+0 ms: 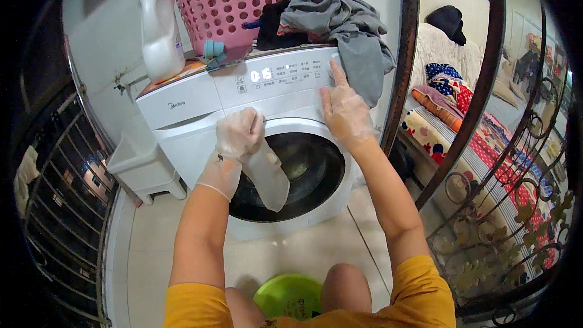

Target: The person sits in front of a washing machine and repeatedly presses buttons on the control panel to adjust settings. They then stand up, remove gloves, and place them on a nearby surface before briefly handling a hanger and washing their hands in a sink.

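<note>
Both of my hands wear thin translucent gloves in front of a white front-loading washing machine [182, 134]. My left hand [239, 132] is closed in a fist around a pale translucent plastic item [268, 180], perhaps a sock or glove, which hangs before the round dark door [314, 173]. With its index finger extended, my right hand [348, 107] touches or nearly touches the right end of the control panel [291, 75], beside a hanging grey cloth [364, 68]. Lit digits show on the panel's display [261, 75].
On the machine's top stand a white plastic jug [159, 36], a pink perforated basket [227, 4] and piled clothes [328, 13]. A blue cap [213, 49] lies near the front edge. A green basin [289, 296] is between my knees. Metal railings flank both sides.
</note>
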The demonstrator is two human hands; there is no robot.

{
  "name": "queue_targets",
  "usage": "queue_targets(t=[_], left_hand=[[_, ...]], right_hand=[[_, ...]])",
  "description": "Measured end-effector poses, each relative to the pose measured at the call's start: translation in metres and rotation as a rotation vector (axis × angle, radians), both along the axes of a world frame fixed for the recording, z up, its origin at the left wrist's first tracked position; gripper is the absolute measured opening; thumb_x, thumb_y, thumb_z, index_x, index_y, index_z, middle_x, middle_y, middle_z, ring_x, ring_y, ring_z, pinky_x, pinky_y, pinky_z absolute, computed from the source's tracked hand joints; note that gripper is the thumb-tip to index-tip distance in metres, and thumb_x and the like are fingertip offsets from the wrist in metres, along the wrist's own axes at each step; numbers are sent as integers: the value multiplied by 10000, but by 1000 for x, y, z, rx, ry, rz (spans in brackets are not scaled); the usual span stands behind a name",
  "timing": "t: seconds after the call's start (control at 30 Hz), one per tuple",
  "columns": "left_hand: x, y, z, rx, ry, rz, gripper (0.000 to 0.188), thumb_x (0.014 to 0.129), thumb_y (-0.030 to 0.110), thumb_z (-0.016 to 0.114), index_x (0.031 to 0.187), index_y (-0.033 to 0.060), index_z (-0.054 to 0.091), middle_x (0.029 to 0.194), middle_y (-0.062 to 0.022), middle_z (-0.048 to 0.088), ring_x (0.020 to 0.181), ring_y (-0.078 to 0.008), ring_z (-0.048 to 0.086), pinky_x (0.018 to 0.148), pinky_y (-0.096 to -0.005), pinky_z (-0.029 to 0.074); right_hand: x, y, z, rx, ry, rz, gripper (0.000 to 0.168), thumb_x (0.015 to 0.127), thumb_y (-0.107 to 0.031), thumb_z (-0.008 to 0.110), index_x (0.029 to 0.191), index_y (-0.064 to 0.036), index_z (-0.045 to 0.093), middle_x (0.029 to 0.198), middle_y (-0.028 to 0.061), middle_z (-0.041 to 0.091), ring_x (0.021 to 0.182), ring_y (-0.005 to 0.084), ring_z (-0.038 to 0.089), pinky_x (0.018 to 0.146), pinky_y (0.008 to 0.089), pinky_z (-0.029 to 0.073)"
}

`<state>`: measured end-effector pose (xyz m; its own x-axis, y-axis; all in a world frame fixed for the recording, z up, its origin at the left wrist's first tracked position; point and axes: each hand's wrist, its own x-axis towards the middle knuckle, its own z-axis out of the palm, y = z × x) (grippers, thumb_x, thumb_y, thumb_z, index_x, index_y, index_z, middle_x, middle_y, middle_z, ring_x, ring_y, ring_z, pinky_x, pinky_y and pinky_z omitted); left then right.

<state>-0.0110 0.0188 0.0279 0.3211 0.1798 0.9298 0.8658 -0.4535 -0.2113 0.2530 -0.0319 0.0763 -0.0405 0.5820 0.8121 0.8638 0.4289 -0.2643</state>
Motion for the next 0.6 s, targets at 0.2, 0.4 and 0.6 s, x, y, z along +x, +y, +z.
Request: queue_targets(t=[0.2,0.4,0.6], left_hand=[[2,-2,3,5,11,-66,149,871,156,687,775,112,582,657,-86,602,562,-307,613,523,-434,484],[1,-7,3,-67,-2,-62,128,865,159,686,791,116,591,673,-91,598,592,-318,612,535,-446,480],[6,-13,3,-86,-12,-17,133,877,177,673,794,114,590,674,-98,597,611,-328,611,563,-457,481]], right_hand=[[-4,1,8,-225,-45,-34,475,1016,-321,530,1412,-64,469,1233,228,633,902,441,694,869,540,524],[-13,10,20,-375,-1,-35,757,1030,-353,478,1618,-135,56,1099,284,696,971,470,681,948,529,500],[-11,8,33,-404,-45,-59,607,1030,-338,460,1570,-126,282,1130,269,687,1001,446,673,936,535,498]])
